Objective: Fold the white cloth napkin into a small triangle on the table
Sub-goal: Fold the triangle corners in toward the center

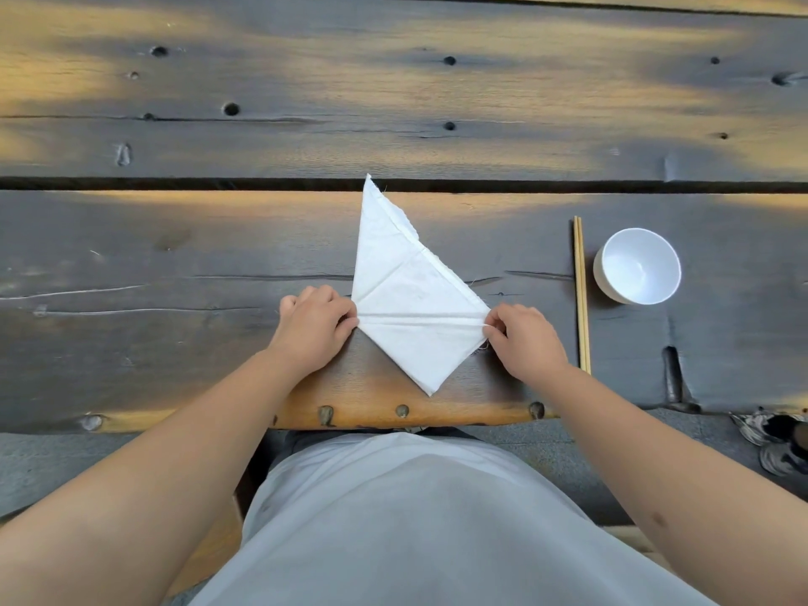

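Observation:
The white cloth napkin lies folded on the dark wooden table near its front edge. It forms a pointed shape, with a long tip reaching away from me and a shorter tip pointing toward me. A raised crease runs across it from left to right. My left hand pinches the napkin's left corner at that crease. My right hand pinches the right corner, thumb and fingers closed on the frayed edge.
A pair of wooden chopsticks lies to the right of the napkin, pointing away from me. A small white bowl stands just beyond them. A dark gap between planks runs across the table behind the napkin's tip.

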